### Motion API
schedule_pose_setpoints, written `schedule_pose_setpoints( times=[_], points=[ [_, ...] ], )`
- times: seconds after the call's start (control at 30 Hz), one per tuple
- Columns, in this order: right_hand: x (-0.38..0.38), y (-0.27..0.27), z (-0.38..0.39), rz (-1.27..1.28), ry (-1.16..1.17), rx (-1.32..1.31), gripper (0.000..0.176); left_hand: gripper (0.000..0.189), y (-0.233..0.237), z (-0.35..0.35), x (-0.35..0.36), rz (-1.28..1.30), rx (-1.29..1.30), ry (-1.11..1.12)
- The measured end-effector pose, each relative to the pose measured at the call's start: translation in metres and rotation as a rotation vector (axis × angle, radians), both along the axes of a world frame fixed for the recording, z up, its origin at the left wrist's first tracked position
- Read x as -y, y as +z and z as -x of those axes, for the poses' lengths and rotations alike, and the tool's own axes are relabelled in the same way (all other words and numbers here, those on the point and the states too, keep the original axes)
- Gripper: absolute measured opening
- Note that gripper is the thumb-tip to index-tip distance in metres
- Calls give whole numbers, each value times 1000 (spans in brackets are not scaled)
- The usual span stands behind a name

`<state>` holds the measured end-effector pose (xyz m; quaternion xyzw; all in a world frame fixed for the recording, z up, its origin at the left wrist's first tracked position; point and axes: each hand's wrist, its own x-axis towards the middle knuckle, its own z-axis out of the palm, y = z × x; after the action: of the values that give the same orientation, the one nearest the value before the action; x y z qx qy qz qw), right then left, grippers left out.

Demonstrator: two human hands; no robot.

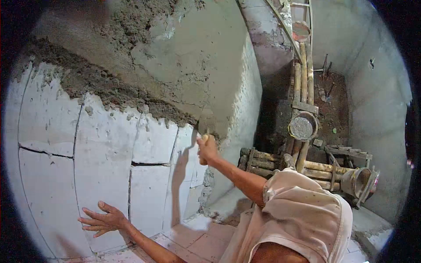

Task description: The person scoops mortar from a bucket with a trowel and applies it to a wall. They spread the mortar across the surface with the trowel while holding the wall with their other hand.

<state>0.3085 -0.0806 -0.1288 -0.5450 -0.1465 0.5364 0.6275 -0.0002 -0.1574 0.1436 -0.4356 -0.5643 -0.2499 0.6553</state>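
My right hand (208, 150) is closed around the handle of a trowel (206, 120). The mortar-grey blade points up the wall and lies against the plaster near its lower edge. Wet grey plaster (197, 57) covers the upper wall, smooth toward the corner and rough on the left. Below it run white blocks (103, 136) with dark joints and splashes of mortar. Fingers spread, my left hand (103, 220) is at the lower white blocks and holds nothing.
A bucket of grey mortar (303, 126) stands on bamboo poles (304, 79) to the right. Farther along them sits another container (301, 31). A pale bucket (356, 182) is beside more poles at lower right. Tiles (206, 245) cover the floor below.
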Motion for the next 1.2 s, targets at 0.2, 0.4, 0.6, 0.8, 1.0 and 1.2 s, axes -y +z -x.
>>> schedule_pose_setpoints(
  times=[0.2, 0.4, 0.6, 0.8, 1.0, 1.2],
  points=[
    [-6, 85, 12, -126, -3, -68, 39, 63, 2, -2, 0, 2, -9, 12],
    [1, 136, 21, -211, -16, -180, 39, 62, 2, -4, -1, -2, -3, 19],
    [7, 181, 22, -312, 42, 57, 47, 61, 2, -2, 0, -10, -16, 20],
    [30, 217, -16, -511, 139, -312, 50, 63, 3, -5, 3, 14, -19, -18],
    [69, 141, -139, -554, 324, -599, 37, 62, 0, -5, 2, -6, -38, 38],
    [64, 68, -205, -227, -458, 78, 36, 63, -3, 9, -6, -20, -65, 104]
  ],
)
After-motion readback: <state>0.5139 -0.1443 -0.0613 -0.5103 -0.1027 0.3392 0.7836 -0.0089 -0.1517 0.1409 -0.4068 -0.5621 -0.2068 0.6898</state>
